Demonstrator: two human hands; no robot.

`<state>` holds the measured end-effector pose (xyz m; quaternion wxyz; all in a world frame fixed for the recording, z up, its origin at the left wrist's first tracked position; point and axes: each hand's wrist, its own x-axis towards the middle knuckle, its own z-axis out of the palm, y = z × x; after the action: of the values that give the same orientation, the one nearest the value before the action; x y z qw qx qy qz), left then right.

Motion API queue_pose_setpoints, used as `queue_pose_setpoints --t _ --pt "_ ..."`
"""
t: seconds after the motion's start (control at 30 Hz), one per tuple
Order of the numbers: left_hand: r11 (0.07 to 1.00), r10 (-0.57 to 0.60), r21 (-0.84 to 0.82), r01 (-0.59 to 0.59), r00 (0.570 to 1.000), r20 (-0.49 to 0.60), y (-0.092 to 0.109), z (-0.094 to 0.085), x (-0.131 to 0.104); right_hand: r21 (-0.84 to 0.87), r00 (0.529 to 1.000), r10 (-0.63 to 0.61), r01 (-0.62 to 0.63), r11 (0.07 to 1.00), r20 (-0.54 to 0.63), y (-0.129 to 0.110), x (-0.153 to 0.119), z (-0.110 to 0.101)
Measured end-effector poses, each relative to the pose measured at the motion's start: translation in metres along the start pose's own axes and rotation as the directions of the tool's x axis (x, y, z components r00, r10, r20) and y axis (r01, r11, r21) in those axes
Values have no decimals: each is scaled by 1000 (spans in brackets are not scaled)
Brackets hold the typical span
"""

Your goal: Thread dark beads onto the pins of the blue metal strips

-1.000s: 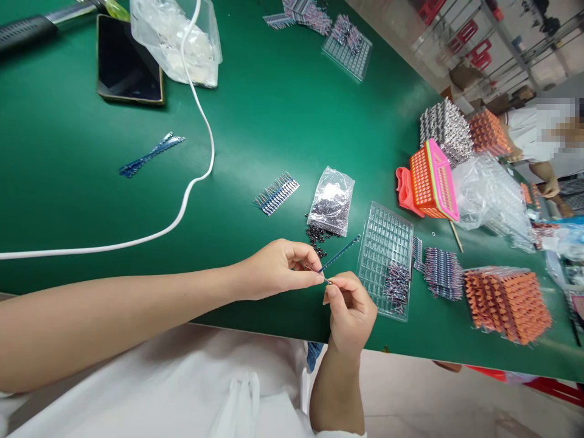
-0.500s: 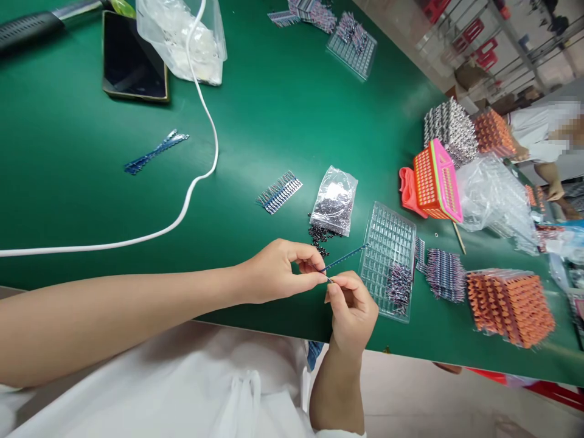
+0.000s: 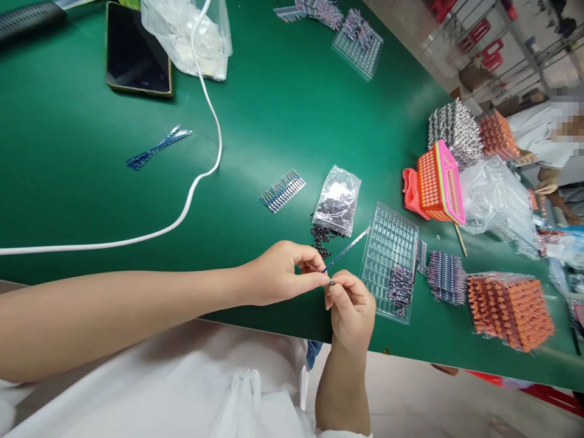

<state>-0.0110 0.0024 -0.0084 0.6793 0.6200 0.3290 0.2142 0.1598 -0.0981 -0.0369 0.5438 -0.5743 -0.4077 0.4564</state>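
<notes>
My left hand is closed, pinching a thin blue strip between thumb and forefinger. The strip slants up to the right, its far end close to the clear tray. My right hand is closed too, its thumb and forefinger meeting the left fingertips around a tiny dark bead, mostly covered. Just beyond the hands, loose dark beads spill from a clear plastic bag. A clear compartment tray right of them holds small wired pieces in its near right corner.
A row of wired pieces on blue strip lies left of the bag. More blue strips, a phone and a white cable are leftward. Rightward stand orange stacks and a basket. Another person works at far right.
The free end of the blue strip has swung up and turned, now showing a paler face. Both hands stay together in nearly the same place. The view has shifted slightly.
</notes>
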Motion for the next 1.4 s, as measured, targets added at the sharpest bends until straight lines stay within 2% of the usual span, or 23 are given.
queue_pose_setpoints --t 0.2,0.47,0.73,1.0,1.4 --pt "998 -44 -32 45 999 30 -1 0 0 82 999 2 -5 997 36 2 2 -1" --pt "998 -53 -40 54 999 10 -1 0 0 -5 1000 -2 2 1000 -6 1 3 -1" --pt "999 -30 -14 30 1000 0 -1 -1 -1 -8 1000 -1 0 1000 -29 1 3 -1" --pt "999 -50 -15 50 998 29 1 -2 -1 78 998 25 -29 997 56 0 4 -2" --pt "998 -51 -26 52 998 43 1 -1 -1 69 991 76 -84 994 106 3 6 -5"
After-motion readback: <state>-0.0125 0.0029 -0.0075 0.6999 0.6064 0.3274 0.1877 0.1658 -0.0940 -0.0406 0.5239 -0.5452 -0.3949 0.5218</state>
